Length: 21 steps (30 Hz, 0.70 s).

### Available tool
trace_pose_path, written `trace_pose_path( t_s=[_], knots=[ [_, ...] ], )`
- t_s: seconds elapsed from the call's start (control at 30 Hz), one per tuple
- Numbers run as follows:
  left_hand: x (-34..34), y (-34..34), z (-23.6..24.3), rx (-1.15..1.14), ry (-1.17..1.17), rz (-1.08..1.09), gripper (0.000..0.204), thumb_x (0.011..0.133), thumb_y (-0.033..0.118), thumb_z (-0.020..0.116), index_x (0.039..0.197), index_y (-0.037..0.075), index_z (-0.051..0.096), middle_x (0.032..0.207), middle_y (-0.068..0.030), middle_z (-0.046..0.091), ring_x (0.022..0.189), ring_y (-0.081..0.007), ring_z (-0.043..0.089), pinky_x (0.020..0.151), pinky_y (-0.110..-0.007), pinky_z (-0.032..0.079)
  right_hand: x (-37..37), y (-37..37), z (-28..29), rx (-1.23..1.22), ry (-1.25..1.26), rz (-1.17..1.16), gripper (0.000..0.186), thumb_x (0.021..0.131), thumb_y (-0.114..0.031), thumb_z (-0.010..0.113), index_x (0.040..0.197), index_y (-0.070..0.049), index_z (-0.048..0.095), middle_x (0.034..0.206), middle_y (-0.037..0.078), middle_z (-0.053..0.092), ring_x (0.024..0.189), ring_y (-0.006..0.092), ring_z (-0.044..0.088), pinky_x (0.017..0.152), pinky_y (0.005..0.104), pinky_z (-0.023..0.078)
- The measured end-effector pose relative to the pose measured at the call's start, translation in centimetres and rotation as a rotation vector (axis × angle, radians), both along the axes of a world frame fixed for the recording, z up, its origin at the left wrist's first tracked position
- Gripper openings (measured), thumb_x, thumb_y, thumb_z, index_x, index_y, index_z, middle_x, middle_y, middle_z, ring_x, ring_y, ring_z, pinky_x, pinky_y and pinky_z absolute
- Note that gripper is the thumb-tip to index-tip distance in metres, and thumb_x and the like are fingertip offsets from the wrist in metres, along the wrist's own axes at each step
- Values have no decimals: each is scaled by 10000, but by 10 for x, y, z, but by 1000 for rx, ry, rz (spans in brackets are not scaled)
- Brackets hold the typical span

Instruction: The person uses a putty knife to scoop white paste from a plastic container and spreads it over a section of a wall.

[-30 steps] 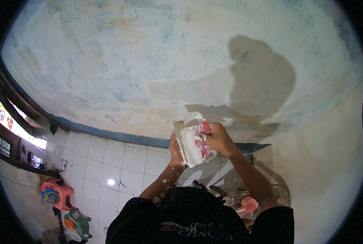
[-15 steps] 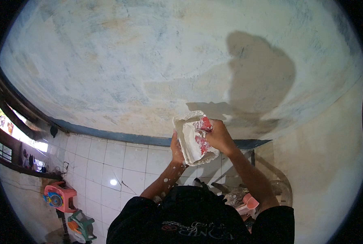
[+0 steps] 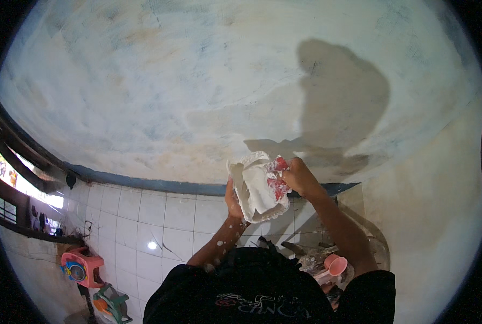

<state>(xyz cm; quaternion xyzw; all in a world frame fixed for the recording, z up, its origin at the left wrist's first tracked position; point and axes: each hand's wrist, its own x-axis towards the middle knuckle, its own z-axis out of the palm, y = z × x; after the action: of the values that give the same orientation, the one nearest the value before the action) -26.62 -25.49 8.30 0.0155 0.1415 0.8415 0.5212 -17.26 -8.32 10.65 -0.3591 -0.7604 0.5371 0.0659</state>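
Observation:
My left hand (image 3: 233,197) is wrapped round the side of a white container (image 3: 247,200) caked with white paste, with more paste inside. My right hand (image 3: 300,178) grips a red scraper (image 3: 278,186) smeared with white, held over the container's right half; the blade's edge is hard to make out. White spatters dot my left forearm. Both hands are in front of a pale, patchy plastered wall (image 3: 170,86), on which my shadow falls.
A blue skirting band (image 3: 133,178) meets white floor tiles (image 3: 125,221). Lower left stand a pink stool (image 3: 94,264) with a round blue object and a green seat (image 3: 119,305). A pink dipper (image 3: 335,264) lies among clutter at lower right. A dark-framed bright opening (image 3: 3,167) is left.
My right hand and the scraper have moved slightly right, away from the container's middle. The container's rim shows at a slightly different tilt.

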Motion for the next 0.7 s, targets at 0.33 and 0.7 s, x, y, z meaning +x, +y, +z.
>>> trace_pose_path(
  t_s=[0.33, 0.7],
  knots=[
    [-2, 10, 21, 56, 41, 30, 657, 882, 542, 375, 1338, 69, 382, 1268, -141, 499, 1121, -292, 514, 978, -422, 401, -4, -45, 85, 147, 11, 72, 166, 758, -7, 580, 903, 43, 644, 815, 108, 664, 713, 137, 607, 643, 313, 487],
    [-32, 32, 11, -81, 110, 157, 619, 893, 526, 366, 1321, 79, 404, 1235, -131, 515, 1110, -283, 513, 955, -420, 413, 1, -24, 57, -364, -23, 42, 195, 752, 63, 530, 922, 102, 617, 782, 106, 629, 691, 146, 614, 583, 281, 503]
  ],
)
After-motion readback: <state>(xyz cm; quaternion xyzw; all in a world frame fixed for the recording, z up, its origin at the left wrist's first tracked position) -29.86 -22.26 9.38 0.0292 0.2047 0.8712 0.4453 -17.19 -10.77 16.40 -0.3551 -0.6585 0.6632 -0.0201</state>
